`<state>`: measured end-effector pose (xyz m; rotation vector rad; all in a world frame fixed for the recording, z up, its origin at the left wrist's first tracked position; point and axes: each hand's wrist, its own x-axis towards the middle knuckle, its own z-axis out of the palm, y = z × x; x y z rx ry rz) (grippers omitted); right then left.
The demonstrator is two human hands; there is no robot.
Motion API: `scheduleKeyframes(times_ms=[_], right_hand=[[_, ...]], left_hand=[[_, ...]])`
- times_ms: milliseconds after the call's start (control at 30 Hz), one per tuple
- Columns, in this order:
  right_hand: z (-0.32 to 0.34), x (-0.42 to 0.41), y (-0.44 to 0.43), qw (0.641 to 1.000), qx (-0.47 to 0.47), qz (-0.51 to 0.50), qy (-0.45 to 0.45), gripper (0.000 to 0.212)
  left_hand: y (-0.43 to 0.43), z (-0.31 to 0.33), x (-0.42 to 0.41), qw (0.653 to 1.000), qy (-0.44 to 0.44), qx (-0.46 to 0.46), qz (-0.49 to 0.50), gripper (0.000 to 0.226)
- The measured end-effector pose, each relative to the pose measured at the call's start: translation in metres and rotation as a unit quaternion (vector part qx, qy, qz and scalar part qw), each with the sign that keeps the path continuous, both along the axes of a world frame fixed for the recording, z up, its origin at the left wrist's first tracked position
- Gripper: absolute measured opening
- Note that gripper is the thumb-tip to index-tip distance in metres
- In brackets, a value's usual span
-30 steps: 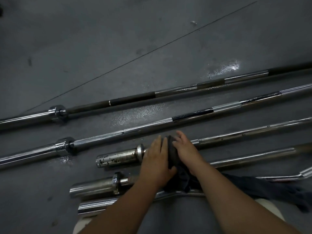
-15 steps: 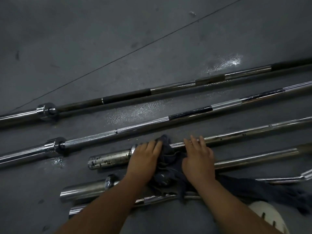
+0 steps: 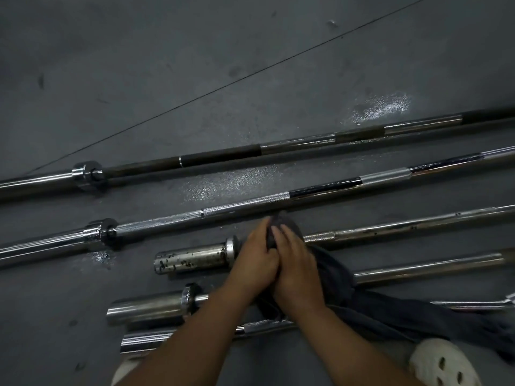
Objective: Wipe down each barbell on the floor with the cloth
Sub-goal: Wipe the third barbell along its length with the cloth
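- Left hand [image 3: 255, 264] and right hand [image 3: 296, 270]: side by side and touching, fingers curled over a bunched cloth [image 3: 376, 307], clamping it onto a barbell shaft.
- Cloth: dark grey-blue; the bunch is under the fingertips, and the rest trails right of and nearer than the right hand, across the closer bars.
- Barbell being wiped [image 3: 404, 228]: chrome. Its sleeve, just left of the hands, is pitted with dark spots; its shaft, right of the hands, shows scattered specks.
- Nearer than the hands: two chrome barbells [image 3: 145, 305] [image 3: 147, 339], sleeves bright.
- Beyond the hands: a knurled chrome barbell [image 3: 242, 204], then a dark-shafted barbell [image 3: 223, 158].
- Floor [image 3: 167, 65]: dark grey, with wet sheen beyond the hands.
- Pale shoe [image 3: 443, 363]: right of the right forearm.
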<state>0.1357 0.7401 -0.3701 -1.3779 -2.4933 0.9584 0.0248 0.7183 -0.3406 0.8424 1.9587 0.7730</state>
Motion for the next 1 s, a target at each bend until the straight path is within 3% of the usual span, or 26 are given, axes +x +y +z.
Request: scheduleKeyframes(times_ms=[33,100,200,267,333,400,467,567,633,733,800,867,933,1000], right_hand=[[-0.001,-0.004,-0.006,0.998,-0.001,0.052,-0.034,0.073],[0.002,-0.003,0.007,0.986,0.066,0.129,-0.088,0.059],[0.015,0.017,0.058,0.976,0.094,0.075,-0.183,0.027],[0.021,0.018,0.068,0.972,0.086,0.012,-0.220,0.022],[0.024,-0.005,0.040,0.980,0.063,0.057,-0.178,0.032],[0.027,-0.028,0.002,0.978,-0.008,0.155,-0.136,0.063],[0.028,-0.025,0.011,0.971,-0.015,0.187,-0.150,0.066],[0.030,0.002,0.061,0.974,-0.016,0.087,-0.210,0.040],[0.029,0.009,0.065,0.973,0.009,0.058,-0.223,0.036],[0.025,-0.006,0.023,0.956,0.018,0.223,-0.192,0.040],[0.027,-0.007,0.006,0.956,0.045,0.240,-0.161,0.031],[0.036,-0.003,0.019,0.960,0.059,0.182,-0.204,0.027],[0.045,0.009,0.035,0.969,0.005,0.099,-0.227,0.029],[0.056,0.025,0.042,0.987,-0.064,0.021,-0.144,0.027]], left_hand=[[-0.005,0.001,0.000,0.999,-0.009,0.002,0.048,0.068],[-0.012,0.001,-0.006,0.995,0.030,0.025,0.095,0.069],[-0.026,0.001,-0.020,0.978,0.205,0.014,-0.027,0.066],[-0.037,-0.005,-0.026,0.948,0.294,-0.050,-0.113,0.062],[-0.047,-0.016,-0.029,0.912,0.347,-0.107,-0.190,0.070],[-0.052,-0.028,-0.032,0.895,0.380,-0.095,-0.214,0.074],[-0.050,-0.027,-0.035,0.908,0.356,-0.087,-0.203,0.077],[-0.045,-0.017,-0.038,0.952,0.254,-0.092,-0.147,0.090],[-0.042,-0.013,-0.038,0.953,0.246,-0.101,-0.145,0.093],[-0.044,-0.012,-0.033,0.951,0.244,-0.119,-0.148,0.094],[-0.045,-0.006,-0.029,0.953,0.234,-0.124,-0.146,0.091],[-0.047,0.004,-0.025,0.956,0.227,-0.126,-0.139,0.090],[-0.052,0.018,-0.018,0.961,0.221,-0.126,-0.109,0.090],[-0.061,0.032,-0.006,0.968,0.212,-0.113,-0.069,0.087]])
